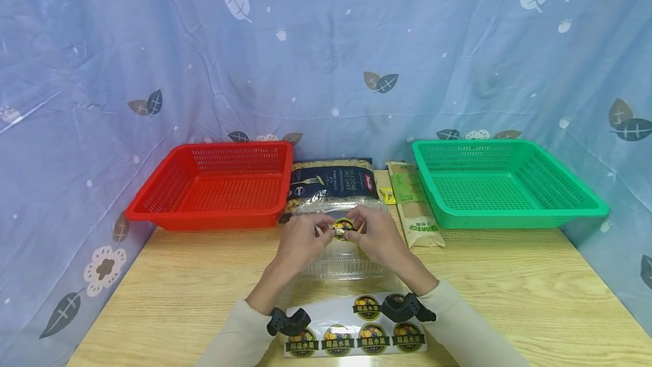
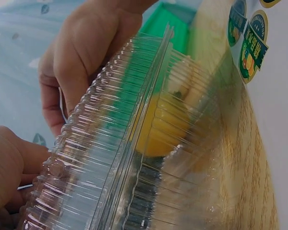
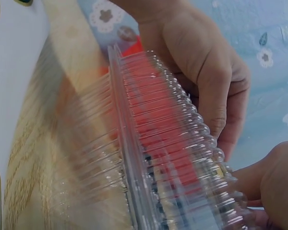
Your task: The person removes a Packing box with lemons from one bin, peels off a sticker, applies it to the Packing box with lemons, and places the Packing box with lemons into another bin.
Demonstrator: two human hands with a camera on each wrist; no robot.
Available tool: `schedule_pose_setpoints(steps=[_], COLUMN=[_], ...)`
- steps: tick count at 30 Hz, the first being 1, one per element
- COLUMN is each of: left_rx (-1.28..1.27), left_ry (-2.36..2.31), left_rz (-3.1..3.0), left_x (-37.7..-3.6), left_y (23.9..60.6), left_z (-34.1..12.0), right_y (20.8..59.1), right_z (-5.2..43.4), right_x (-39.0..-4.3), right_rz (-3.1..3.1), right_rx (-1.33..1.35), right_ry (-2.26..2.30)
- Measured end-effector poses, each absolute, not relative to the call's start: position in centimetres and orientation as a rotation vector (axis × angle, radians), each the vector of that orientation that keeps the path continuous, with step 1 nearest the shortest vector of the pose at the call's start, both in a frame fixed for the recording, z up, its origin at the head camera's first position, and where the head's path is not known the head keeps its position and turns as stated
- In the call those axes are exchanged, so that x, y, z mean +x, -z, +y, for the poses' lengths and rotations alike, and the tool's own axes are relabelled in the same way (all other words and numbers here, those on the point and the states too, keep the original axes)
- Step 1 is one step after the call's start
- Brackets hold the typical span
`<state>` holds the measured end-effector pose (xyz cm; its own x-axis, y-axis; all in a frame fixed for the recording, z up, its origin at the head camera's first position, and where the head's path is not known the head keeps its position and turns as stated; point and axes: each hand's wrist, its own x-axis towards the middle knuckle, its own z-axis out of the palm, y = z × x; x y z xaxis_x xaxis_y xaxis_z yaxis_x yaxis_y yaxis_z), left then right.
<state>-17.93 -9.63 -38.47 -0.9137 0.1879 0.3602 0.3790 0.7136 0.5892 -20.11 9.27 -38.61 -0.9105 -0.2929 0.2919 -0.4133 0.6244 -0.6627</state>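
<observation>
A round black-and-yellow fruit sticker is between both hands, over the lid of a clear plastic clamshell box. My left hand pinches its left edge between thumb and fingers. On the opposite edge my right hand does the same. Whether the sticker touches the lid cannot be told. Ribbed walls of the box fill much of the left wrist view, with the left hand low at its side. The right wrist view shows the right hand beside the box; fingertips are partly hidden.
A sheet of similar stickers lies in front of the box, under the wrists. Behind the box is a penne pasta bag. Red basket stands left, green basket right. A long noodle-like packet and a small yellow packet lie between.
</observation>
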Motion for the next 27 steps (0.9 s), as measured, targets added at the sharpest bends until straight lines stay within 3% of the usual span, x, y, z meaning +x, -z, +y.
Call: schedule_pose_setpoints(steps=[27], left_rx=[-0.401], left_ry=[0.995], left_rz=[-2.698], left_x=[-18.11], left_y=[38.42], left_z=[-9.57], right_y=[38.95], right_z=[9.05], right_x=[-19.84], right_rz=[-2.658], right_rx=[0.774], right_ry=[-0.814])
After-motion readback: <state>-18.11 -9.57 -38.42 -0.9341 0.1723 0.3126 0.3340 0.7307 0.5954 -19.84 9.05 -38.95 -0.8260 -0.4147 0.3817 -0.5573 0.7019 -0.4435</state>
